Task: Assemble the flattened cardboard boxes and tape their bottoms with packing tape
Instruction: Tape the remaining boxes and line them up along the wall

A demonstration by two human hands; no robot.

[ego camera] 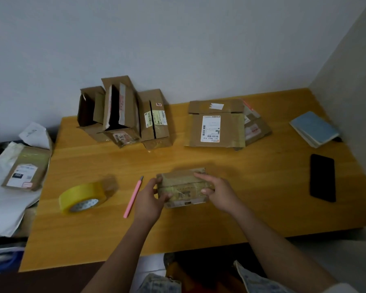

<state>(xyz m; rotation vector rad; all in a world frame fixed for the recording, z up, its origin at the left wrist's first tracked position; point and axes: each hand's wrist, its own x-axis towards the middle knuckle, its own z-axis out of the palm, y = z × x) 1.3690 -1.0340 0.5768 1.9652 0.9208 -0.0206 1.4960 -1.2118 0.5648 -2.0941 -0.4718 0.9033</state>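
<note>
a wooden table stands in the corner of a pale wall. near its right edge lies a black phone, face down or dark, and beyond it, close to the corner, a blue-covered book lying flat. a pink pen-like tool lies on the table towards the front. off the left edge, white plastic mailing bags are heaped, with a labelled brown parcel on top.

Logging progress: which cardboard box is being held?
The small box at the table's near edge, gripped by left hand and right hand; the others sit untouched by the wall.
</note>
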